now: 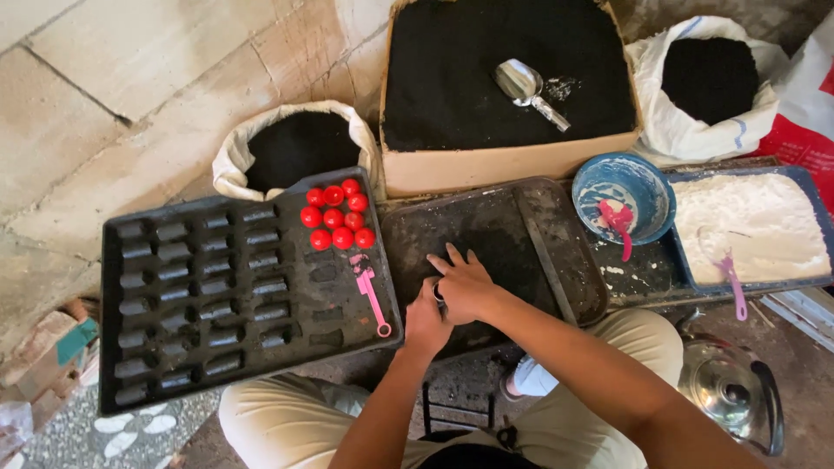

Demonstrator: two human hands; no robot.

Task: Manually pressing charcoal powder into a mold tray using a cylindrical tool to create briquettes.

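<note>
Head view, inspected from left to right. Black tray [117,347] at far left carries rows of small dark cylinders [174,252]; its upper right corner holds a cluster of red caps [337,226], and a pink scoop [373,300] lies below them on the same tray. Behind it stands a white sack [233,161] filled with black powder. Centre rear: a cardboard box [504,165] full of the same black powder, with a metal scoop [526,87] resting on the surface. In front of the box lies a dark work tray [565,260], dusted with black residue. Further right, a blue bowl [647,195] coated with white paste holds a pink spoon [618,221]. Beside it, a blue tray [817,208] contains white powder and a purple spoon [731,278]. A second white sack [686,130] of black powder stands at rear right. A steel kettle [730,386] sits at lower right.

Both forearms reach forward over the knees and meet at the near edge of the work tray. Left hand [426,321] is curled, pinching a small dark piece [439,295]. Right hand [467,287] lies over it, fingers partly spread, touching the same piece, which is largely hidden between the hands.
</note>
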